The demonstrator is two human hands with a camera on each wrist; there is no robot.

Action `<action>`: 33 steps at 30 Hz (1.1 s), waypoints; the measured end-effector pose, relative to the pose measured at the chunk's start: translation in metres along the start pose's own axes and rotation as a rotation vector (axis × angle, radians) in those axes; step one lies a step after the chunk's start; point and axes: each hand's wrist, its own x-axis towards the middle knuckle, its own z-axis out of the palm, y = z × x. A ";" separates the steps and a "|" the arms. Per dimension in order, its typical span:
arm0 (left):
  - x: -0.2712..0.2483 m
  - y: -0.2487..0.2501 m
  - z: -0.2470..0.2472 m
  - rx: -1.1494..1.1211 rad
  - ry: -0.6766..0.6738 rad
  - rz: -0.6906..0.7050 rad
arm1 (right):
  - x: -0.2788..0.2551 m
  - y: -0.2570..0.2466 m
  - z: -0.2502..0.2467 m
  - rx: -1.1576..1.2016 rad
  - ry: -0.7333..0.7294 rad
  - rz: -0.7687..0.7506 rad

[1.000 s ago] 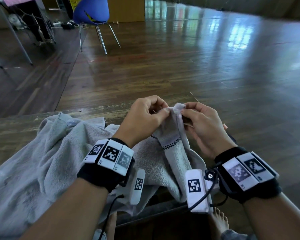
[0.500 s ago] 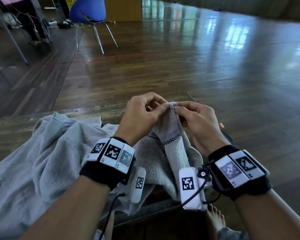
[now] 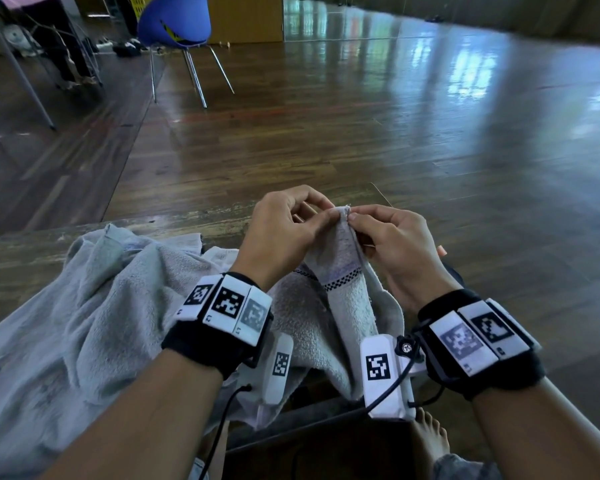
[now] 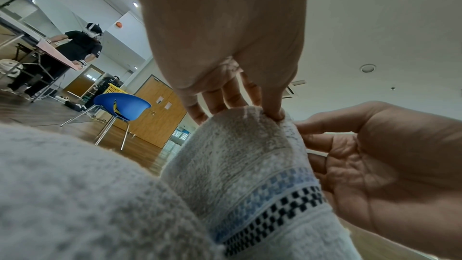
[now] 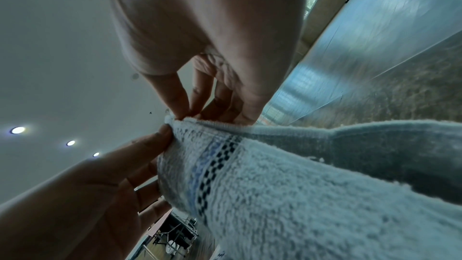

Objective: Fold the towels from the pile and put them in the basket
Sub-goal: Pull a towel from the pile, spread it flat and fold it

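Note:
A light grey towel with a blue and black checked band hangs between my hands above the table's near edge. My left hand pinches its top corner, thumb in front and fingers behind. From the other side my right hand pinches the same corner at the hem. The left wrist view shows my left hand with its thumb on the towel. In the right wrist view my right hand nips the hem of the towel. More crumpled grey towels lie to the left. No basket is near.
The towels lie on a worn wooden table whose far edge is just beyond my hands. Past it is open wooden floor with a blue chair and a yellow crate far back left. My bare foot shows below the table.
Both hands have stayed on the towel corner and closed in on each other. The bit of hem that stood above the fingers is now drawn down between the fingertips.

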 end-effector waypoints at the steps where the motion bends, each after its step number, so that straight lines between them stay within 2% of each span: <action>1: 0.000 -0.001 0.000 0.000 -0.003 -0.003 | 0.000 0.000 0.000 -0.009 -0.003 0.000; 6: 0.000 -0.002 -0.001 0.007 -0.013 -0.006 | -0.002 -0.001 0.001 -0.033 -0.036 -0.012; 12: 0.001 -0.006 0.001 0.095 -0.089 -0.040 | -0.003 -0.002 0.003 -0.150 -0.045 -0.124; 16: 0.002 -0.007 -0.002 0.034 -0.208 0.009 | -0.008 -0.006 0.001 -0.183 -0.127 -0.187; 20: 0.001 -0.008 -0.003 -0.012 -0.201 0.027 | -0.009 -0.006 -0.002 -0.167 -0.185 -0.175; 25: -0.001 -0.009 -0.005 0.005 -0.282 0.039 | -0.007 -0.006 -0.012 -0.228 -0.284 -0.219; 29: -0.001 -0.011 -0.011 0.202 -0.312 0.096 | -0.004 -0.007 -0.019 -0.254 -0.322 -0.271; 33: -0.001 -0.016 -0.022 0.515 -0.285 0.120 | 0.001 -0.012 -0.033 -0.220 -0.246 -0.305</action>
